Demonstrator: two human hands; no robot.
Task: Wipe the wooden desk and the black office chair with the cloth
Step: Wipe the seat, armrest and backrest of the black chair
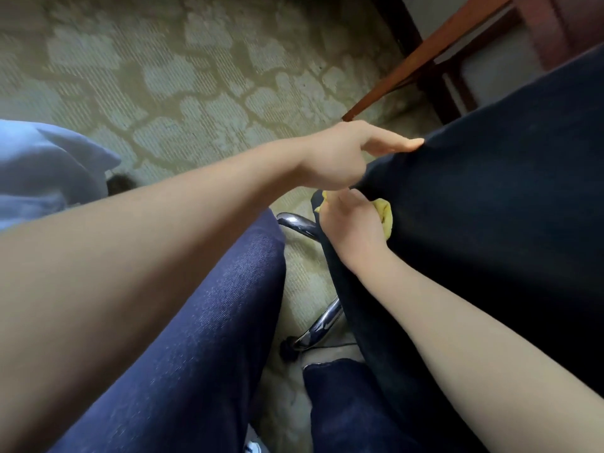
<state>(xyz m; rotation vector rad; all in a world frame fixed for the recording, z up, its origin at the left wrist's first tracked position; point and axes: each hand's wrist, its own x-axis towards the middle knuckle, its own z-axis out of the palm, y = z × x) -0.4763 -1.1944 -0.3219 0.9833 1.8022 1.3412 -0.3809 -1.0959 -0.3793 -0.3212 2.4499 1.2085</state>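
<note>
Left forearm (130, 256), near: left hand (340, 155) flat on chair (490, 207) edge.
Right hand (351, 223) bunches yellow cloth (385, 214) against chair, just below left; grip full.

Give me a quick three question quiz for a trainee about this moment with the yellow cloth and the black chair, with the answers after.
1. True or false: the yellow cloth lies on the carpet.
2. Which hand grips the cloth: A, the left hand, or B, the right hand?
3. What does the left hand touch with its straight fingers?

Key
1. False. The cloth is pressed against the black office chair.
2. B. The right hand grips it; the left holds no cloth.
3. The edge of the chair's black fabric, just above the cloth.
</note>
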